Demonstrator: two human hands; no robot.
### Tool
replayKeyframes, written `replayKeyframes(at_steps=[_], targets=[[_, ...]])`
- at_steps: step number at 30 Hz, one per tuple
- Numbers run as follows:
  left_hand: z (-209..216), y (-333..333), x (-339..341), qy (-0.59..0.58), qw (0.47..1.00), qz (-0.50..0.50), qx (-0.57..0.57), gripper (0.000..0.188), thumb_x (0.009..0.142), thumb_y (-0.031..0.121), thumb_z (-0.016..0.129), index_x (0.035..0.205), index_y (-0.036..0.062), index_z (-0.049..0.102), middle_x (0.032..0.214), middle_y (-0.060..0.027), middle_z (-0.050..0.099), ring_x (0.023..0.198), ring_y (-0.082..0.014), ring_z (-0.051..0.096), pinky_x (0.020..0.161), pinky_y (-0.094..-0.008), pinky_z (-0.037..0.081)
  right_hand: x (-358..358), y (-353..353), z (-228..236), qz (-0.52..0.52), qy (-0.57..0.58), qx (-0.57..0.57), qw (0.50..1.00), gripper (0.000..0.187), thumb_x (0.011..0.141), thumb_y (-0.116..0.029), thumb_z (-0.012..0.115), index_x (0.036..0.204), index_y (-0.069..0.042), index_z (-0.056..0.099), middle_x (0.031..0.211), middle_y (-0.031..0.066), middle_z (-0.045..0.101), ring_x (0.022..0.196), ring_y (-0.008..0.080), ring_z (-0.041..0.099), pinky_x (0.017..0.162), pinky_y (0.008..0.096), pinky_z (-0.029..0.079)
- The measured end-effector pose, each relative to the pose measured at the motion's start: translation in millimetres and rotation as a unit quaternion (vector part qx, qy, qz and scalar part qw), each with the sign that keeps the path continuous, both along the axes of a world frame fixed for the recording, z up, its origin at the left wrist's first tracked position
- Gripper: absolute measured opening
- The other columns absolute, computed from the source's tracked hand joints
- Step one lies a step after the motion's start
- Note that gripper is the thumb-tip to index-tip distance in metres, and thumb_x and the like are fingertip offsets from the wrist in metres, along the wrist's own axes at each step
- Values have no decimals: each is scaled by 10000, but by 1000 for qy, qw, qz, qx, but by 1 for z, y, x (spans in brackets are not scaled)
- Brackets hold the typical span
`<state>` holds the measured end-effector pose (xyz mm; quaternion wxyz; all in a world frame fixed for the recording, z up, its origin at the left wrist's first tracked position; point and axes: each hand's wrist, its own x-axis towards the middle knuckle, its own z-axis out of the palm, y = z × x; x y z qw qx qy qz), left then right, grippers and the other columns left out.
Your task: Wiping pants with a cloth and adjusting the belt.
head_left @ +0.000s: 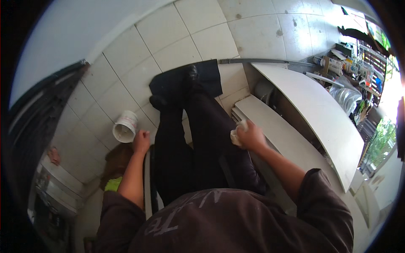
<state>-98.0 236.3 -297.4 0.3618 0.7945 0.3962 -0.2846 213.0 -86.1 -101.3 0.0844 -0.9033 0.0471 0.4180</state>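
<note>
My left hand (142,141) is closed in a fist beside the lower right rim of a small white bucket (131,117). The bucket's open mouth faces up toward me, with whitish residue inside. Whether those fingers grip the bucket's edge or handle cannot be made out. Over by my right thigh, my right hand (252,135) is closed round a crumpled off-white cloth (235,137), part of which sticks out past the fingers. Both arms hang apart at my sides.
Under my feet lies a black mat (211,78) on white floor tiles. Long white panels (312,114) stand along my right, near a cluttered shelf (358,67). A dark slatted door (42,101) is at the left. Something brown (116,162) sits below the bucket.
</note>
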Motion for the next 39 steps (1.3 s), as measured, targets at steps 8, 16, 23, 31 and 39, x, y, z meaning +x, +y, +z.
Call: replayKeyframes(at_steps=[8, 16, 23, 31, 39], targets=[[137, 53, -70, 93, 990, 98, 44, 260, 936, 280, 582, 921, 24, 539, 813, -142, 597, 741, -303, 591, 708, -427, 476, -30, 21, -90, -67, 14, -21, 997, 328, 815, -296, 572, 951, 2, 567, 973, 260, 653, 954, 428, 624, 840, 496, 494], [225, 27, -8, 134, 962, 194, -141, 199, 954, 260, 575, 954, 61, 561, 754, -22, 534, 642, -106, 541, 569, -286, 493, -7, 13, -140, -127, 1, 6, 992, 402, 822, -347, 548, 996, 10, 611, 971, 262, 656, 962, 421, 630, 842, 484, 502], [254, 81, -22, 94, 941, 310, -100, 188, 968, 252, 551, 944, 66, 529, 743, -18, 521, 611, -114, 512, 545, -280, 482, -18, 53, -12, -94, -34, 161, 982, 368, 788, -344, 618, 945, -13, 590, 880, 257, 660, 842, 425, 649, 777, 507, 514], [266, 112, -30, 97, 962, 244, -74, 236, 964, 306, 551, 926, 75, 519, 798, -11, 518, 657, -120, 520, 551, -284, 481, -9, 87, -58, 91, -82, 208, 970, 320, 803, -292, 616, 961, -26, 534, 845, 210, 670, 806, 400, 663, 716, 488, 530], [268, 129, -46, 65, 965, 235, -100, 275, 971, 321, 540, 962, 45, 545, 860, -33, 560, 739, -135, 543, 664, -313, 494, 3, 73, -6, -74, -103, 182, 975, 415, 835, -392, 568, 997, -11, 543, 889, 253, 668, 842, 418, 659, 751, 509, 530]])
